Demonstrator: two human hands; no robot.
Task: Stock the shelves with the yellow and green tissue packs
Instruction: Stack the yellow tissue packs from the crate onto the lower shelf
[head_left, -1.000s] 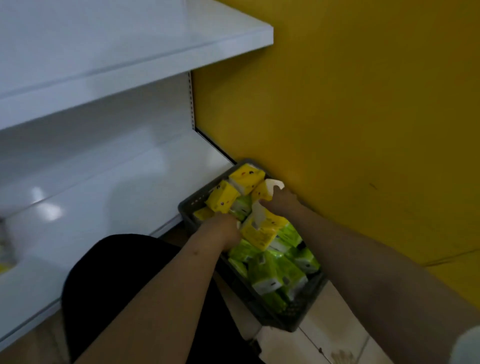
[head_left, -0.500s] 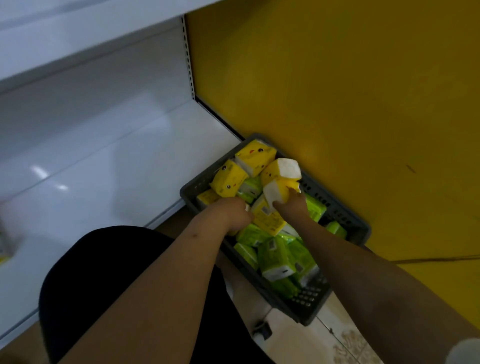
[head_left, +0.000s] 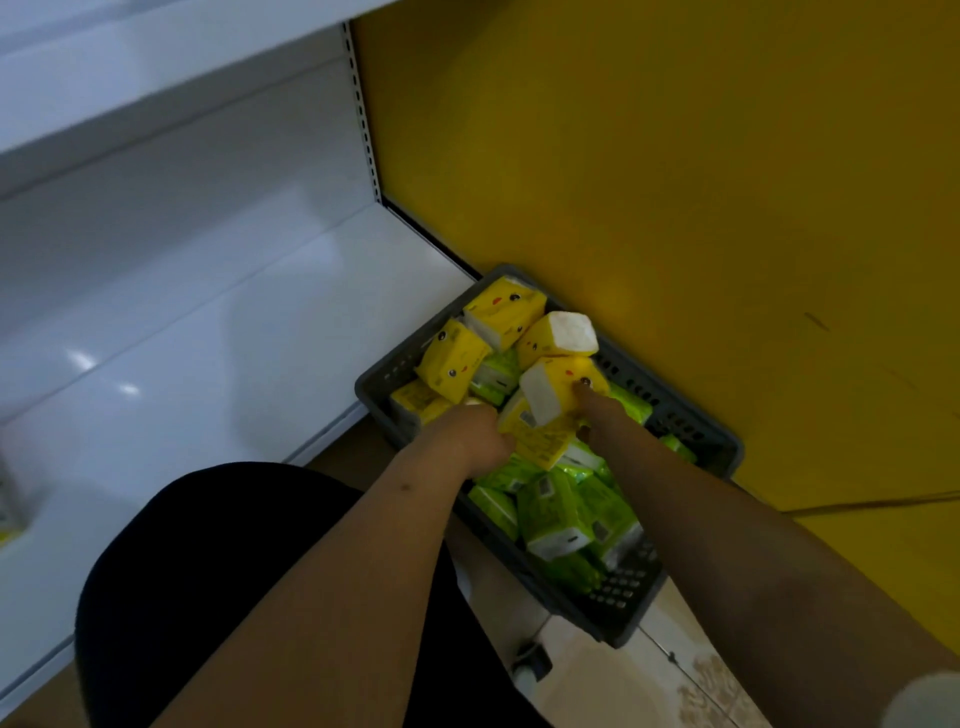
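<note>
A dark grey plastic basket (head_left: 691, 426) on the floor holds several yellow tissue packs (head_left: 501, 312) at its far end and several green tissue packs (head_left: 556, 514) at its near end. My left hand (head_left: 467, 434) reaches into the basket and grips a yellow pack (head_left: 537, 441) from the left. My right hand (head_left: 597, 408) holds another yellow pack (head_left: 558, 384) lifted a little above the pile, fingers curled round its right side. The white lower shelf (head_left: 208, 353) lies to the left of the basket.
A yellow wall (head_left: 675, 182) rises right behind the basket. An upper white shelf (head_left: 130, 67) overhangs the lower one. My dark-clad knee (head_left: 218, 571) is below the left arm. One yellow pack (head_left: 8, 519) shows at the far left edge of the shelf.
The view has tilted down and the basket shows more fully. My right hand has lifted its yellow pack slightly; my left hand stays low on the pack beside it.
</note>
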